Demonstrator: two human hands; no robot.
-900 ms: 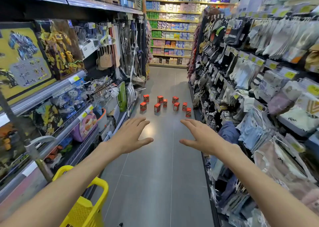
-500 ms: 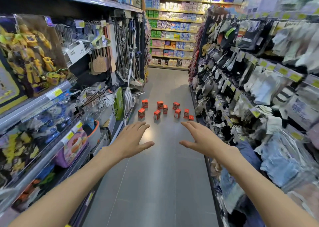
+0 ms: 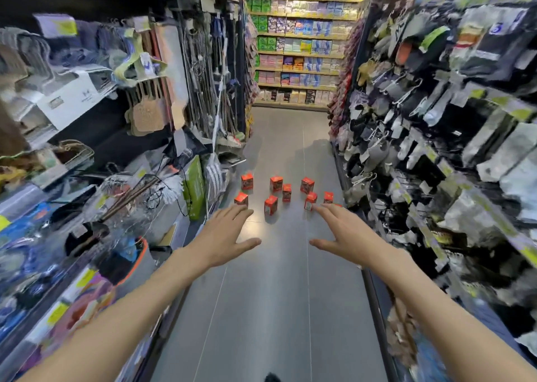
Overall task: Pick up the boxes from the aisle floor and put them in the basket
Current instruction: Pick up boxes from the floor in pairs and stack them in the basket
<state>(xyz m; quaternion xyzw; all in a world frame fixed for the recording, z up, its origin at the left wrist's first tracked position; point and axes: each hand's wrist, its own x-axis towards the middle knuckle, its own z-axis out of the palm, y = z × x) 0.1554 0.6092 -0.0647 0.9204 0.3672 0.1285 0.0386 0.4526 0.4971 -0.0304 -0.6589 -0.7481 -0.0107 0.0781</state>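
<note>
A grey tiled floor runs from 6 o'clock up toward 12. Along the 9 o'clock side, shelves carry blurred housewares: hanging brushes and mops, a green pack low near the floor, and a tub with an orange rim. The 3 o'clock side is a rack of hanging socks with yellow price tags. At 12 o'clock, an end shelf holds rows of pastel packs.
</note>
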